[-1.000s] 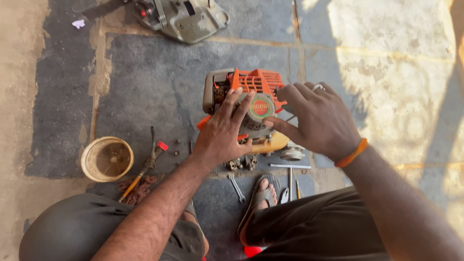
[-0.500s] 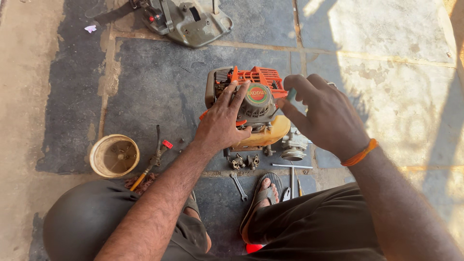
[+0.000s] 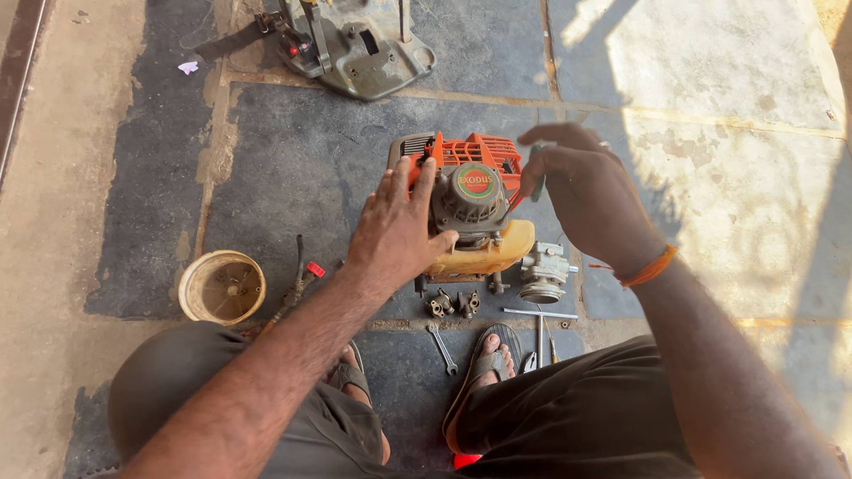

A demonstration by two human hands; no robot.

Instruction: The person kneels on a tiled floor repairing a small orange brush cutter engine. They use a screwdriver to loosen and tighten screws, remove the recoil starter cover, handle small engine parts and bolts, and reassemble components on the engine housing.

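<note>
The right hand [image 3: 590, 191] has lifted off the engine [image 3: 466, 208] and now pinches a small grey tool [image 3: 538, 173] beside its right edge; the left hand [image 3: 399, 232] stays pressed flat, fingers spread, on the engine's left side. Dark stone floor [image 3: 302, 168], sunlit to the right. The engine sits between both hands: orange shroud, grey starter, yellow tank.

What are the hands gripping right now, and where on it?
The left hand presses flat on the small orange engine, on its left side. The right hand pinches a slim tool, hardly visible, beside the engine's right edge.
</note>
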